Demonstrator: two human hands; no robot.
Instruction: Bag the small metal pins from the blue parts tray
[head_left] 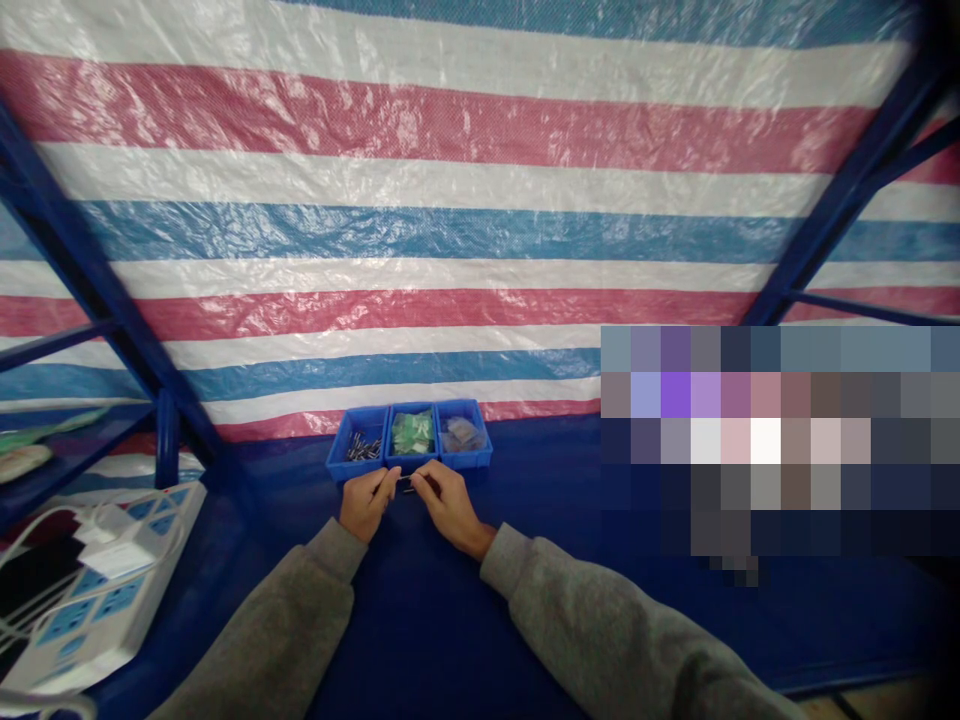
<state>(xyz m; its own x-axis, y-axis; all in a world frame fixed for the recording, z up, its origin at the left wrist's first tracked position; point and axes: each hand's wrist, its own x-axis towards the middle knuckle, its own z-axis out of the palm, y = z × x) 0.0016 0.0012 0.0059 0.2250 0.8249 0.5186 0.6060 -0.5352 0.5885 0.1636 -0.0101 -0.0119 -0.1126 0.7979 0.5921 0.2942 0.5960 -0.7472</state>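
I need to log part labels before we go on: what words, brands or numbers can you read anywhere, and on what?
None can be read.
Power strip: blue socket panels, no legible marking.
Three blue bins: no labels visible; the green packets in the middle bin are too small to read.
Small dark part between left hand and right hand: too small to tell.
Pixelated area at right: unreadable.

No legible text, labels, brands or numbers anywhere in view. The power strip point(97, 590) at left bears no readable marking; the three blue bins point(409, 437) and their contents are too small to tell.
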